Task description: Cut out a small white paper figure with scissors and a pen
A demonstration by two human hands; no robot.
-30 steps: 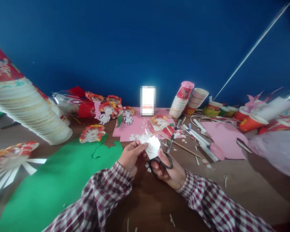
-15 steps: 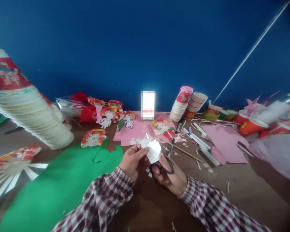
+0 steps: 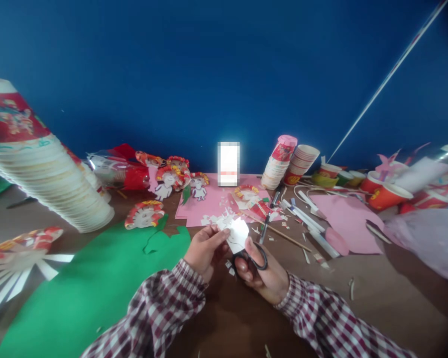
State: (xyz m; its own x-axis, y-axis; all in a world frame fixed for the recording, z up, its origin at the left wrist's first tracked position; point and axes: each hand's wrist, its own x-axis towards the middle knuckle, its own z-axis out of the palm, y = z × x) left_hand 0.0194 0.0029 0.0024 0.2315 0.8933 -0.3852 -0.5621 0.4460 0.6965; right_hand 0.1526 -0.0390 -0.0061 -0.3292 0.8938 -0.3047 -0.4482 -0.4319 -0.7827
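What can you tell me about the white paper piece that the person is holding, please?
The white paper piece is small, thin and irregular, with angled cut edges and faint drawn lines. It is held above the brown table, pinched at its left edge by the left hand. The black-handled scissors in the right hand meet its lower edge. Small white scraps lie beneath it.

The scene was evenly lit; glare was seen on the white paper (image 3: 238,233) above the right hand (image 3: 263,273), and edges were bent and blurred.
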